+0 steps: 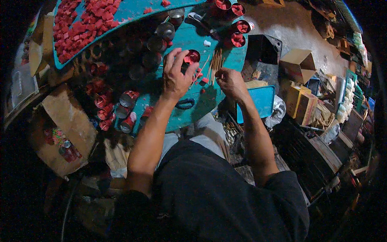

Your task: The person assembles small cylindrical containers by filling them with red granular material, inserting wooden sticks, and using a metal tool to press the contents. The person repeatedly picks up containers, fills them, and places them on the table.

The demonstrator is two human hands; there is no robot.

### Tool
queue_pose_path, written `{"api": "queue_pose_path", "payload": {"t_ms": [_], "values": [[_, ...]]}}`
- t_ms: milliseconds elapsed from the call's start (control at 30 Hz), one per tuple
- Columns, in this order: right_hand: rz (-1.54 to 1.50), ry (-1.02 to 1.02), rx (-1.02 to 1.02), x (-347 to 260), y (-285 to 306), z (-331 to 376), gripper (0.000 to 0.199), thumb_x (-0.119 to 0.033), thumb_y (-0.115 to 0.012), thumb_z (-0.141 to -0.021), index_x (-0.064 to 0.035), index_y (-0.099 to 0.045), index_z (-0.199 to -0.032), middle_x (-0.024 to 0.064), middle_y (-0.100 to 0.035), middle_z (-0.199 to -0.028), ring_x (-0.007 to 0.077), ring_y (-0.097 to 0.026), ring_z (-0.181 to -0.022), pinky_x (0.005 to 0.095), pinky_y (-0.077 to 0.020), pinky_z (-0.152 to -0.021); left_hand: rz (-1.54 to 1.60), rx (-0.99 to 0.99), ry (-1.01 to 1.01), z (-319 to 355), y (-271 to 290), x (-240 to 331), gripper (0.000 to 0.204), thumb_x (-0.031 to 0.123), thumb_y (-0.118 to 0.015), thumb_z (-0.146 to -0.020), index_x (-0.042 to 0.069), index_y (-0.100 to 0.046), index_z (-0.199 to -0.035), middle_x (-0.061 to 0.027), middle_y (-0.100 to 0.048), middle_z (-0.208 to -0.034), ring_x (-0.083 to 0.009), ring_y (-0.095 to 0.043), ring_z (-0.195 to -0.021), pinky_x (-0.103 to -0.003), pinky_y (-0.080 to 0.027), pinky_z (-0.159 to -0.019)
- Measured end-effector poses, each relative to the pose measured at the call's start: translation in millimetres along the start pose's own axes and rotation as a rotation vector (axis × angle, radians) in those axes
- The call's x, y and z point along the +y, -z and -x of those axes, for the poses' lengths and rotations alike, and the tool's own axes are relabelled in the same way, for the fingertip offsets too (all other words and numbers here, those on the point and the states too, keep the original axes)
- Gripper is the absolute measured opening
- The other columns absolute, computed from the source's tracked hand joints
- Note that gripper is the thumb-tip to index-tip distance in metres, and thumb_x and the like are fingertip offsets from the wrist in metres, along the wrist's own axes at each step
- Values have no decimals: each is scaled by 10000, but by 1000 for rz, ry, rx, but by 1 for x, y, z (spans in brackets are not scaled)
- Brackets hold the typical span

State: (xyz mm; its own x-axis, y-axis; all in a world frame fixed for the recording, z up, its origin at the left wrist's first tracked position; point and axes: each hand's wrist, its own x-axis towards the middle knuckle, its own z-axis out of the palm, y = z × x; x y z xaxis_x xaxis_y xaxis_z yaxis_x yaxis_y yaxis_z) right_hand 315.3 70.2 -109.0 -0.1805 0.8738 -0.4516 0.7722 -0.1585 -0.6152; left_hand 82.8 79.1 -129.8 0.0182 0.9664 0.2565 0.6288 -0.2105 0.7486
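Note:
My left hand (176, 76) is over the teal table (177, 123) with its fingers apart, right beside a round metal cup (192, 56) holding red pieces. Whether its fingertips touch the cup I cannot tell. At the table's right side, my right hand (231, 84) is closed in a pinch, and what is in it is hidden. Next to its fingertips lies a bundle of thin wooden sticks (216, 62). Between the hands are a small red block (204, 81) and some thin reddish sticks. A dark looped handle (185, 104) lies nearer to me.
A teal tray (133, 15) heaped with red chunks is at the far left. Several filled cups (238, 39) line the far right edge; empty metal cups (165, 30) stand left. Red-and-silver cans (129, 98), a cardboard box (66, 129) and a blue tray (258, 104) surround the table.

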Motion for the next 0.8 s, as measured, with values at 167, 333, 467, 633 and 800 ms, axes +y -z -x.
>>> {"api": "queue_pose_path", "payload": {"t_ms": [167, 333, 467, 633, 800], "values": [[-430, -22, -84, 13, -11, 2, 302, -77, -752, -803, -6, -686, -1089, 161, -716, -884, 332, -689, -781, 440, -557, -738, -74, -74, 85, -12, -3, 13, 270, 173, -784, -876, 40, -731, -1104, -196, -594, -1212, -381, -598, -1112, -470, -500, -952], [-200, 297, 159, -53, 17, -24, 387, -81, -798, -751, -21, -684, -1117, 175, -698, -924, 345, -672, -855, 444, -547, -767, -167, -18, -1, -1, -4, 21, 195, 170, -764, -857, 77, -740, -1027, -175, -597, -1151, -376, -553, -1048, -487, -454, -916], [-182, 438, 16, -73, 22, -50, 360, 54, -657, -805, 18, -684, -1161, 183, -713, -1112, 287, -744, -958, 365, -574, -836, -193, -9, -55, 9, -5, 15, 185, 163, -727, -889, 72, -735, -1050, -187, -601, -1184, -378, -558, -1072, -488, -464, -927], [-115, 386, 24, -88, 23, -52, 293, 49, -620, -852, 30, -704, -1133, 212, -742, -1078, 312, -750, -987, 375, -583, -861, -114, 1, -61, 8, -2, 16, 176, 161, -701, -907, 72, -737, -1054, -191, -613, -1214, -381, -569, -1093, -484, -475, -950], [-185, 397, 247, -77, 16, -52, 259, 20, -648, -875, 25, -704, -1128, 201, -740, -1062, 299, -746, -956, 348, -576, -856, -168, 26, -84, 7, -4, 13, 173, 123, -720, -890, 76, -743, -1055, -173, -637, -1170, -367, -593, -1062, -475, -489, -926]]}}
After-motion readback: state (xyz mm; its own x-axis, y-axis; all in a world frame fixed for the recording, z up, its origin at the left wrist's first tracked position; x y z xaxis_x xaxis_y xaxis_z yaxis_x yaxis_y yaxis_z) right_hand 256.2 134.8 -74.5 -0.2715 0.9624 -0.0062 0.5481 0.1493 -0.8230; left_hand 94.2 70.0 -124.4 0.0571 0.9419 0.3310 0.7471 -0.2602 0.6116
